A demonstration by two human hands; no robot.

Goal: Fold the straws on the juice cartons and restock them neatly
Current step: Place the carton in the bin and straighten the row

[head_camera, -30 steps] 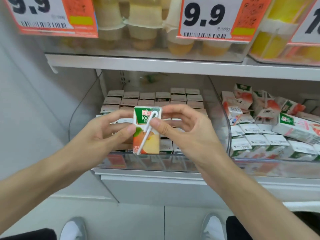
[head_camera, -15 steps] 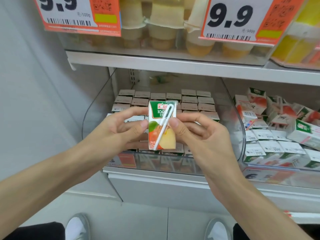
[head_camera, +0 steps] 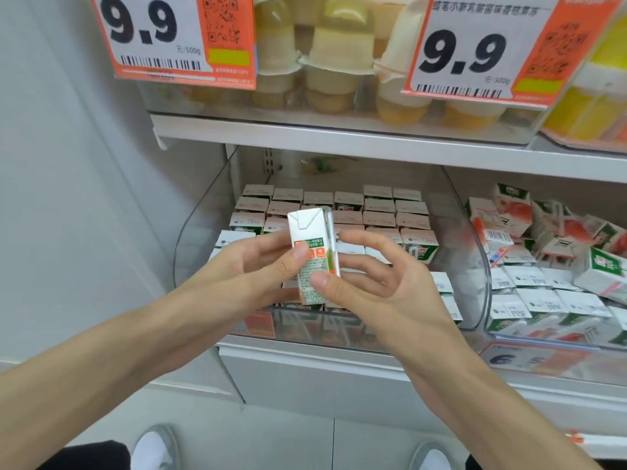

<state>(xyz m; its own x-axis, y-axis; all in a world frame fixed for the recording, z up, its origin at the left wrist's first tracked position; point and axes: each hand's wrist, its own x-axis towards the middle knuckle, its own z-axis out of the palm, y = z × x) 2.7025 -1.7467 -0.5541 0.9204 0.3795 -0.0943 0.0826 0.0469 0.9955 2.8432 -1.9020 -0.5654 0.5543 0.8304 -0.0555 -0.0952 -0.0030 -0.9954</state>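
I hold one small juice carton [head_camera: 310, 232] upright in front of the shelf, its printed side panel turned to me. My left hand [head_camera: 261, 266] grips it from the left, thumb on the panel. My right hand [head_camera: 369, 286] pinches its lower right edge with the thumb, the other fingers spread loosely behind. The straw shows only as a thin wrapped strip [head_camera: 334, 245] along the carton's right edge. Behind it, neat rows of cartons [head_camera: 380, 215] fill a clear bin [head_camera: 200, 232].
A second clear bin [head_camera: 481, 266] on the right holds a jumbled heap of cartons [head_camera: 549, 252]. The upper shelf [head_camera: 339, 140] carries jelly cups [head_camera: 336, 72] and orange 9.9 price tags [head_camera: 176, 39]. A grey wall [head_camera: 68, 198] stands at left; my shoes show below.
The carton has been turned so its side panel faces me instead of the front with the straw. My right fingers have let go of the straw and loosened. The view has moved closer.
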